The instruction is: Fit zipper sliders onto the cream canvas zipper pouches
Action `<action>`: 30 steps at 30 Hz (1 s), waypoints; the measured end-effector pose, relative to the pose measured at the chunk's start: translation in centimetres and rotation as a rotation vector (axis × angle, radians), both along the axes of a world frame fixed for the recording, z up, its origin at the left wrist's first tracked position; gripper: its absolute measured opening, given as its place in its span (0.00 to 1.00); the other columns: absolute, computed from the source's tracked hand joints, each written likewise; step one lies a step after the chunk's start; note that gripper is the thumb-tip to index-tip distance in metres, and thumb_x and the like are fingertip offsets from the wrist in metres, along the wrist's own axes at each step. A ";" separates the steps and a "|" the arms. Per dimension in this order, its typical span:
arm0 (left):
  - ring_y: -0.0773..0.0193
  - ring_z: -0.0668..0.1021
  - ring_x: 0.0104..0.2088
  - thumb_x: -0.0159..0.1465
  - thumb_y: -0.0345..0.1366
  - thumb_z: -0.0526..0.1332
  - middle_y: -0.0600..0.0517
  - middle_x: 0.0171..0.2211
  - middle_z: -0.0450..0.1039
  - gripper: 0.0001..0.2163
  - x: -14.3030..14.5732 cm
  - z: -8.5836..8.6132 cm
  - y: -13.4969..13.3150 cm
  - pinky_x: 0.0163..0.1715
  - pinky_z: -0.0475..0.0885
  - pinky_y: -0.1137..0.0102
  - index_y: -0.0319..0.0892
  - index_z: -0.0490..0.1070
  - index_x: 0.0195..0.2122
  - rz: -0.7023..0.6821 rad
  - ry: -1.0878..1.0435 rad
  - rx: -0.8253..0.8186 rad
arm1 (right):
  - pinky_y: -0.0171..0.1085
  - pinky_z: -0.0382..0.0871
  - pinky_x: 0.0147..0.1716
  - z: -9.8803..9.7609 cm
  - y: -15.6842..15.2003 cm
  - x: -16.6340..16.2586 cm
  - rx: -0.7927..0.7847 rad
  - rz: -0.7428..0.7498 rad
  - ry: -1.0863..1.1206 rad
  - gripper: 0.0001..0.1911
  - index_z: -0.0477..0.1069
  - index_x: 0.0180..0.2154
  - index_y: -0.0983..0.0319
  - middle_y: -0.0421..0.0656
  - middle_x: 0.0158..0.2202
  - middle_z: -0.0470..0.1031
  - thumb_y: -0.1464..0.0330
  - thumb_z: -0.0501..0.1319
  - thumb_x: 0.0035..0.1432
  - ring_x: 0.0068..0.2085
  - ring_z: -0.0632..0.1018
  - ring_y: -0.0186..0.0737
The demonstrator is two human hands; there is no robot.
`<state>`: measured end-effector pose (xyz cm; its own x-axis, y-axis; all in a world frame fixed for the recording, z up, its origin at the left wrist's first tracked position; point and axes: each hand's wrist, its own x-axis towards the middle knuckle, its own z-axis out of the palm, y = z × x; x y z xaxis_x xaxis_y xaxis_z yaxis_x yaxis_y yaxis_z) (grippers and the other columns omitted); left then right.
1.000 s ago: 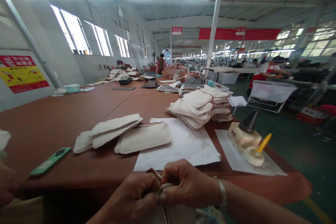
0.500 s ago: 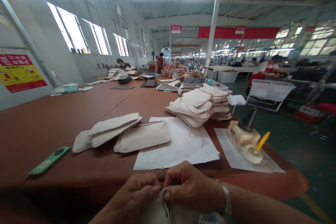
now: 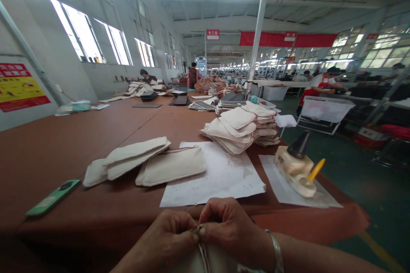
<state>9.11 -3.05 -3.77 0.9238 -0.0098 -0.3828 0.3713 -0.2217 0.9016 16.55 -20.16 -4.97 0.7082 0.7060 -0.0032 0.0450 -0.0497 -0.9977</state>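
Observation:
At the table's front edge, my left hand (image 3: 171,235) and my right hand (image 3: 226,230) meet, both pinching the edge seam of a cream fabric pouch (image 3: 188,262). Its dark-edged opening runs down between them, and the lower part falls out of frame. A bracelet circles my right wrist. Just beyond my hands lies a stained white paper sheet (image 3: 221,181). Several flat cream pouches (image 3: 173,166) rest partly on it and to its left. A taller pile of cream pouches (image 3: 235,126) stands at the sheet's far right corner.
To the right, a glue container (image 3: 293,166) with a black cone and a yellow-handled tool (image 3: 316,169) sits on paper. A green phone (image 3: 54,198) lies at left on the brown table (image 3: 105,130). Dark flat pieces and brown bundles are farther back. Other people work in the distance.
My fingers have drawn closer together at the top of the pouch's seam and still pinch it. The whole view has shifted slightly, with the table things appearing a little farther left.

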 end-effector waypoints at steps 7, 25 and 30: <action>0.73 0.57 0.17 0.43 0.41 0.68 0.57 0.15 0.61 0.12 0.3 -0.6 -1.3 0.19 0.48 0.74 0.38 0.69 0.19 0.074 0.066 -0.162 | 0.30 0.63 0.28 -0.7 -0.6 -0.3 0.222 0.075 -0.233 0.03 0.75 0.30 0.65 0.41 0.26 0.73 0.71 0.63 0.52 0.27 0.70 0.32; 0.72 0.60 0.20 0.50 0.54 0.71 0.55 0.20 0.63 0.22 -1.3 -0.2 -0.8 0.21 0.52 0.74 0.37 0.69 0.26 -0.008 0.025 -0.378 | 0.34 0.60 0.27 0.5 -3.8 0.8 0.176 0.359 -0.981 0.10 0.70 0.42 0.63 0.44 0.29 0.70 0.66 0.53 0.64 0.27 0.66 0.35; 0.72 0.57 0.20 0.55 0.56 0.67 0.55 0.21 0.60 0.23 -1.4 0.4 -0.2 0.21 0.51 0.73 0.38 0.66 0.27 -0.116 -0.048 -0.256 | 0.32 0.63 0.29 1.0 -4.0 0.1 0.229 0.106 -0.296 0.16 0.68 0.47 0.65 0.41 0.30 0.69 0.61 0.49 0.70 0.29 0.68 0.33</action>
<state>7.71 -3.30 -3.41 0.9280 -0.2069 -0.3097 0.3119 -0.0232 0.9498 16.64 -24.20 -3.95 0.5776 0.7343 0.3566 0.3255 0.1935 -0.9255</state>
